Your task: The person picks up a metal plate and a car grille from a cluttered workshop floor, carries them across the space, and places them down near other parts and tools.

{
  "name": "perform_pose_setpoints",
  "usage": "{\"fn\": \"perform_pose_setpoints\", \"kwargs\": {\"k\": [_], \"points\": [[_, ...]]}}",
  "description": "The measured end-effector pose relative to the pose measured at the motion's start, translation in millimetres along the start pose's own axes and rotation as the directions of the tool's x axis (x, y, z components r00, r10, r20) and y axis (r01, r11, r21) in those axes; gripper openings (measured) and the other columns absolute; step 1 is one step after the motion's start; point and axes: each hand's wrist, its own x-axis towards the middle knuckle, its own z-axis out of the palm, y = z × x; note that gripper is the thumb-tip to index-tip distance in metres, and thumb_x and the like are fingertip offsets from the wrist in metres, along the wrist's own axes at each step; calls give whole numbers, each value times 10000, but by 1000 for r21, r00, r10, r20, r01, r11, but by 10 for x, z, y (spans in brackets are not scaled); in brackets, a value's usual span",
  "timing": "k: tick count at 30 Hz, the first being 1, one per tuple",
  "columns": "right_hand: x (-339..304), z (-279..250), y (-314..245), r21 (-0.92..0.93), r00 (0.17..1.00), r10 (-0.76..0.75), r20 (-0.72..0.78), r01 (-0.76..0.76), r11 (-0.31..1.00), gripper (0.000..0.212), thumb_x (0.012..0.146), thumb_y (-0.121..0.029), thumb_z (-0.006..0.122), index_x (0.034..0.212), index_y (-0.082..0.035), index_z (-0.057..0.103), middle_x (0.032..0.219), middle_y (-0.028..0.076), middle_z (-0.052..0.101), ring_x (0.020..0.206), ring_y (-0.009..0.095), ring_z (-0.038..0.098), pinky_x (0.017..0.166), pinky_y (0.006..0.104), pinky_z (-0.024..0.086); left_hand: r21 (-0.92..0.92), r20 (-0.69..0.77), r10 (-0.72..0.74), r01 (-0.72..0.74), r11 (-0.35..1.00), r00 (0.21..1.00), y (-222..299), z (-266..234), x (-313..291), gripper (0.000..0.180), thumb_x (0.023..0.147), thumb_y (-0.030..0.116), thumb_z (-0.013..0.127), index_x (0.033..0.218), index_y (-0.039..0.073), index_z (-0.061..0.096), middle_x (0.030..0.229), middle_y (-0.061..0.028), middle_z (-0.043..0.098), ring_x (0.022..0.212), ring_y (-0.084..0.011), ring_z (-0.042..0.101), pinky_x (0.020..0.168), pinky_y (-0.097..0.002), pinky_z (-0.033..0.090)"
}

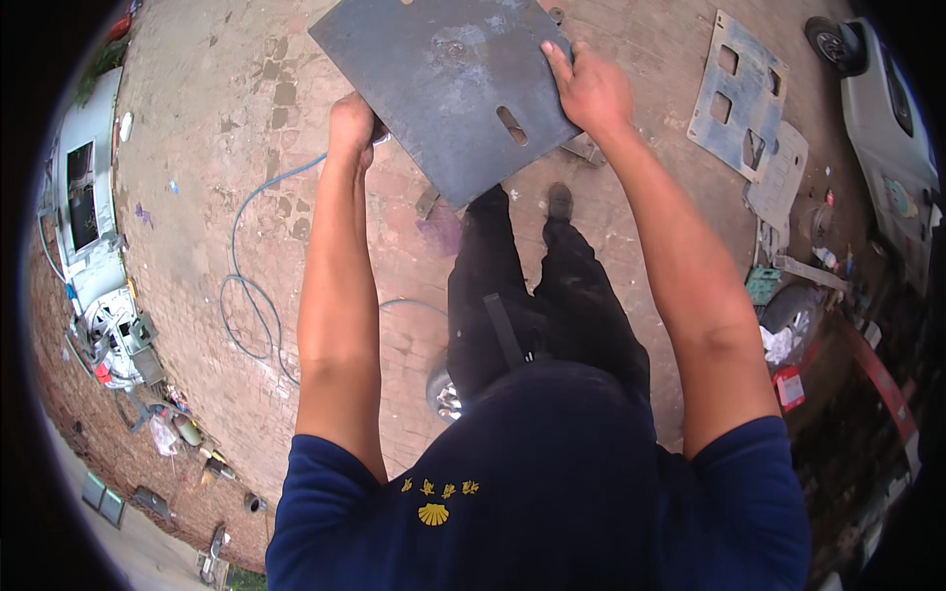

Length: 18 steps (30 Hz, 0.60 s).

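Note:
A flat dark grey metal plate (443, 84) is held up in front of me, tilted, with scuffed pale patches and an oblong slot near its lower right edge. My right hand (598, 94) grips its right edge, thumb lying on the upper face and fingers out of sight beneath. At the plate's left edge my left hand (352, 128) is closed, its fingers mostly hidden; a small shiny bit shows beside it under the edge. The plate's far end runs out of the picture at the top.
A blue hose (236, 281) lies looped on the brick paving to the left. At the right lie a pale plate with square holes (734, 94), a grey panel (781, 175) and a parked white vehicle (892, 138). Scrap parts (113, 330) are heaped at the left.

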Motion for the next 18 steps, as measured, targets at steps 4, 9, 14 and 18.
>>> {"fn": "perform_pose_setpoints", "kwargs": {"k": [4, 9, 14, 18], "points": [[-33, -55, 96, 6, 999, -26, 40, 26, 1000, 585, 952, -576, 441, 874, -21, 609, 776, 236, 651, 781, 440, 630, 683, 519, 487, -21, -45, 38, -39, 999, 998, -96, 74, -162, 236, 927, 183, 528, 800, 12, 628, 707, -63, 614, 541, -135, 527, 480, -277, 423], [-5, -179, 119, 10, 994, -29, 107, 28, 1000, 557, 960, -542, 459, 852, -12, 593, 746, 238, 641, 762, 448, 622, 662, 524, 480, -61, -91, 18, -24, 998, 996, -222, 92, -249, 222, 929, 168, 550, 903, -37, 631, 828, -107, 643, 664, -177, 597, 563, -312, 488], [11, -243, 51, 55, 994, -38, 103, 33, 998, 521, 970, -449, 455, 823, -11, 695, 832, 237, 682, 814, 409, 675, 732, 512, 528, -102, -191, 35, -55, 993, 981, -262, 41, -90, 245, 922, 160, 581, 977, -73, 632, 911, -132, 657, 738, -214, 641, 580, -349, 525], [-42, -260, 52, 109, 995, -41, 89, 31, 994, 522, 971, -457, 454, 873, -7, 699, 876, 226, 692, 857, 398, 680, 776, 514, 528, -152, -183, 85, -114, 982, 979, -280, -6, 49, 258, 920, 150, 593, 1009, -92, 615, 938, -152, 656, 761, -252, 662, 622, -380, 558]]}}
